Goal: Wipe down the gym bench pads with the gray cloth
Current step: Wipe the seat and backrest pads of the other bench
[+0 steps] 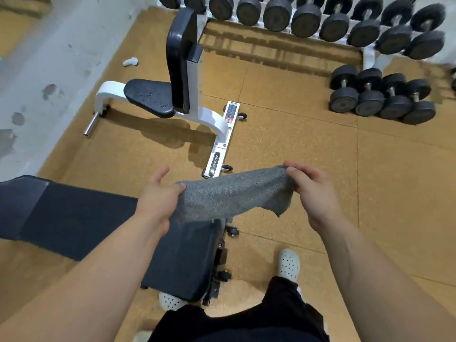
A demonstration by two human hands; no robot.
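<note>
The gray cloth is stretched between both hands in the air, above the near end of a flat bench with dark pads. My left hand grips the cloth's left end and my right hand pinches its right corner. The bench runs from the left edge toward my legs; its near pad lies just below the cloth. Farther off stands a white-framed seat bench with a black seat pad and an upright black back pad.
A rack of black dumbbells lines the back wall, and several more dumbbells stand on the tan rubber floor at the right. A small white object lies by the left wall. My feet in white clogs stand beside the near bench.
</note>
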